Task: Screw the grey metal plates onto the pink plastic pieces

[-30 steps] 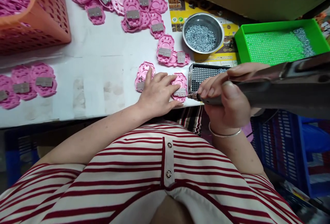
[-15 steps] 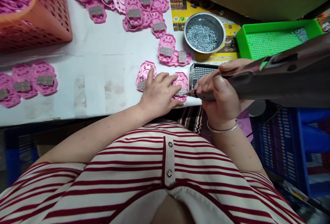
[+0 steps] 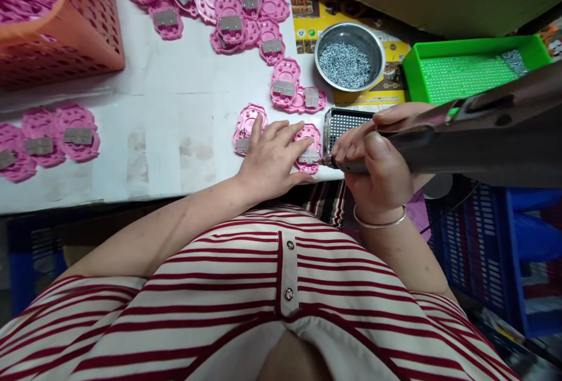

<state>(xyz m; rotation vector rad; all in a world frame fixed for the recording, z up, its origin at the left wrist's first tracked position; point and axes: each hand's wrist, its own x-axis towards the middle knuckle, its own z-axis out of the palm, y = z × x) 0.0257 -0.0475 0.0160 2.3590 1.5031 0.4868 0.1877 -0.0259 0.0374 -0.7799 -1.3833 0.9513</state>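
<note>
My left hand (image 3: 274,158) lies with its fingers spread, its fingertips on a pink plastic part (image 3: 309,135) that bears a grey metal plate. Under its thumb side is a second pink part (image 3: 249,120), partly covered by the hand. My right hand (image 3: 381,164) is wrapped round a dark electric screwdriver (image 3: 474,141) held nearly level. The screwdriver's tip is at the metal plate of the pink part beneath my left fingers; whether a screw sits there is too small to tell. Just behind the tip stands a black-rimmed perforated tray (image 3: 346,120), partly hidden by my right hand.
A steel bowl of small screws (image 3: 349,56) stands beyond the tray, left of a green tray (image 3: 474,71). Pink parts with plates (image 3: 230,21) are heaped at the back; several more (image 3: 79,135) lie at the left. An orange basket (image 3: 88,30) fills the back left corner.
Both hands and the screwdriver hold almost the same place, tip still at the plate. The whole view has shifted very slightly.
</note>
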